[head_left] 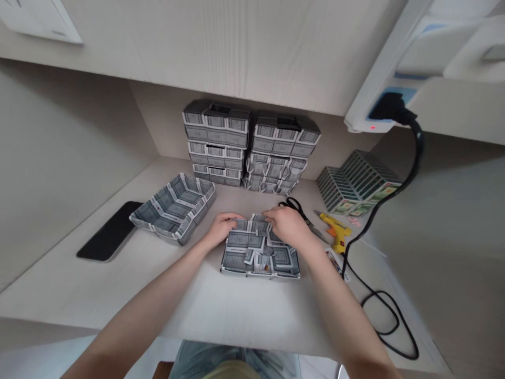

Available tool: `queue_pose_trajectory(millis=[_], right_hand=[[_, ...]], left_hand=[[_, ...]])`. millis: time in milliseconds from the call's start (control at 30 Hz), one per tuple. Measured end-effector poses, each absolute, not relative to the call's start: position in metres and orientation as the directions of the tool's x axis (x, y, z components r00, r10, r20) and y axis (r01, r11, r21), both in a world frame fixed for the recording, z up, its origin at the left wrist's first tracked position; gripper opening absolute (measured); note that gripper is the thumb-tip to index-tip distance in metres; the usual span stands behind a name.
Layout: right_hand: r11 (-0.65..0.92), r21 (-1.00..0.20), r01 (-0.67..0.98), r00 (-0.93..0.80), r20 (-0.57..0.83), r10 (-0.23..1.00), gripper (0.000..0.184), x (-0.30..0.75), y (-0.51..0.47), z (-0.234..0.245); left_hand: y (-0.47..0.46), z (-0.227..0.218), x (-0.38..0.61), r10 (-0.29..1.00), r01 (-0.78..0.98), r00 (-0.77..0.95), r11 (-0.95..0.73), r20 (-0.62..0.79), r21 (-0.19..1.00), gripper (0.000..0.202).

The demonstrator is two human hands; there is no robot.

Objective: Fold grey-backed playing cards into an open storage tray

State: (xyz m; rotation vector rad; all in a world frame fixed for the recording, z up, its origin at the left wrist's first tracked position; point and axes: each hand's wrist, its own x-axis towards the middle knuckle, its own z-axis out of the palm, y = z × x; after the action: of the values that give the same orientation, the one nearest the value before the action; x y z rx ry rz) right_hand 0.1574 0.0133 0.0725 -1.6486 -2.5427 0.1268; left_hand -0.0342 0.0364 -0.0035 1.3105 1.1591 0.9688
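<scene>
A shallow box made of grey patterned playing cards (241,241) lies before me on the white desktop, with several loose or folded card pieces inside it. My left hand (221,230) grips its far left corner, the fingers bent over the rim. At the far right part of the same box, my right hand (290,227) pinches the back wall near an upright card flap (258,223). The fingertips are partly hidden behind the wall. To the left stands an open card tray (179,206) of the same pattern, touched by neither hand.
Stacked card boxes (216,137) stand against the back wall. Black-handled scissors (298,206) and a yellow glue gun (335,227) lie to the right, with a black cable (384,202) rising to a power strip (389,79). Card decks (359,181) and a phone (110,231) flank the desk.
</scene>
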Motion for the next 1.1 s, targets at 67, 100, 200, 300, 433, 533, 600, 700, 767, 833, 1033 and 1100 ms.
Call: queue_pose_trajectory(millis=[67,100,200,300,433,533,600,700,767,833,1033,1100], right_hand=[[0.41,-0.041,0.911,-0.409,0.033,0.912,0.026,0.153,0.009,0.077],[0.414,-0.014,0.91,-0.413,0.032,0.91,0.026,0.152,0.007,0.079],[0.421,0.027,0.907,-0.421,0.032,0.906,0.026,0.149,0.005,0.081],[0.427,0.013,0.904,-0.427,0.029,0.904,0.026,0.148,0.004,0.081],[0.426,-0.076,0.901,-0.425,0.032,0.905,0.029,0.152,0.006,0.078],[0.429,-0.159,0.889,-0.426,0.053,0.903,0.032,0.156,0.009,0.074],[0.428,-0.187,0.884,-0.427,0.051,0.903,0.032,0.158,0.012,0.071],[0.432,-0.18,0.883,-0.435,0.026,0.9,0.03,0.159,0.015,0.07],[0.441,-0.131,0.888,-0.443,0.011,0.896,0.029,0.156,0.014,0.071],[0.441,-0.056,0.896,-0.442,0.0,0.897,0.028,0.152,0.011,0.073],[0.404,0.028,0.914,-0.403,-0.047,0.914,0.028,0.142,0.002,0.079],[0.391,0.002,0.921,-0.39,-0.053,0.919,0.029,0.143,0.003,0.078]], left_hand=[[0.036,-0.003,-0.034,0.98,0.09,0.187,0.058,-0.074,0.994,0.029],[0.036,-0.003,-0.034,0.98,0.087,0.188,0.055,-0.07,0.995,0.029],[0.037,-0.004,-0.034,0.979,0.077,0.195,0.053,-0.067,0.996,0.029],[0.038,-0.006,-0.034,0.978,0.072,0.193,0.064,-0.077,0.995,0.029],[0.038,-0.006,-0.034,0.977,0.054,0.196,0.079,-0.089,0.995,0.03],[0.037,-0.005,-0.034,0.978,0.059,0.193,0.07,-0.08,0.996,0.029],[0.037,-0.004,-0.033,0.978,0.069,0.193,0.06,-0.072,0.996,0.028],[0.037,-0.004,-0.033,0.979,0.062,0.193,0.058,-0.069,0.996,0.028],[0.036,-0.004,-0.033,0.978,0.057,0.195,0.063,-0.073,0.996,0.028],[0.036,-0.005,-0.033,0.977,0.066,0.195,0.07,-0.082,0.995,0.029],[0.038,-0.006,-0.035,0.957,0.056,0.277,0.075,-0.088,0.996,0.036],[0.039,-0.006,-0.036,0.938,0.047,0.343,0.03,-0.045,0.998,0.037]])
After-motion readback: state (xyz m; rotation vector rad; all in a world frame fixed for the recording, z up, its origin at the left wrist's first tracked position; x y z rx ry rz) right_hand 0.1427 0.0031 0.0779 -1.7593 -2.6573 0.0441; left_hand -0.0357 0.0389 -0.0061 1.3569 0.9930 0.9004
